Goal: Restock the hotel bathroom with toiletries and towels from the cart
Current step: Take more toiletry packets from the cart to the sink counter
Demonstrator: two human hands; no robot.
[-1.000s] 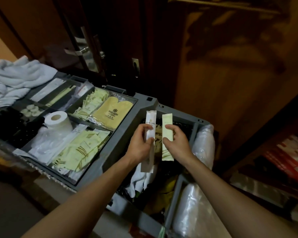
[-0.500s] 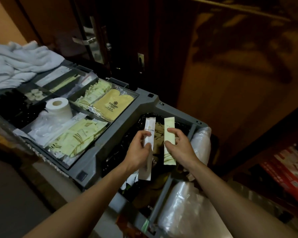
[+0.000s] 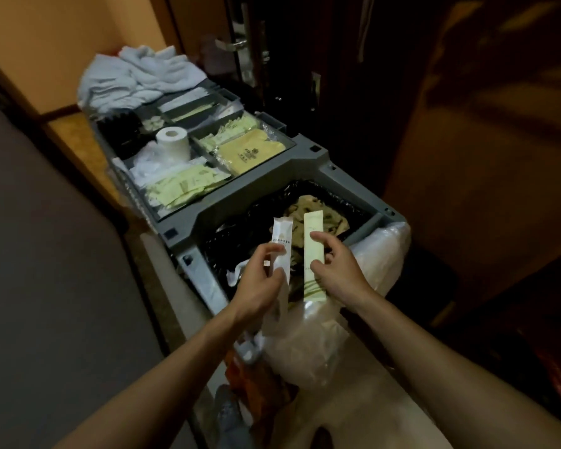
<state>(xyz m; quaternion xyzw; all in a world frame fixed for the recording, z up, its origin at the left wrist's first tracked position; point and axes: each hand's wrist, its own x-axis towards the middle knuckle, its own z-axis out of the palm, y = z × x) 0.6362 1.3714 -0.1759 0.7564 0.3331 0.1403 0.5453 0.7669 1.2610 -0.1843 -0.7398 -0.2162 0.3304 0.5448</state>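
Observation:
My left hand [image 3: 259, 283] pinches a long white toiletry sachet [image 3: 281, 241] and holds it upright. Beside it, my right hand [image 3: 337, 270] pinches a pale green sachet [image 3: 313, 251] of the same shape. Both sachets hang side by side, slightly apart, above the black-lined bin [image 3: 240, 234] at the near end of the grey housekeeping cart [image 3: 305, 163]. The cart's tray holds more pale green sachets [image 3: 182, 189], yellow packets [image 3: 250, 153], a toilet paper roll [image 3: 173, 142] and, at the far end, a heap of white towels [image 3: 133, 79].
Clear plastic bags [image 3: 308, 345] bulge at the cart's near end, below my hands. A dark wooden door with a metal handle [image 3: 230, 45] stands behind the cart. An orange wall [image 3: 62, 43] runs along the left, with grey floor [image 3: 39, 286] beneath it.
The view has pulled back and turned, so the cart now sits further off and more lengthwise. Both hands keep their sachets in the same side-by-side pose over the bin.

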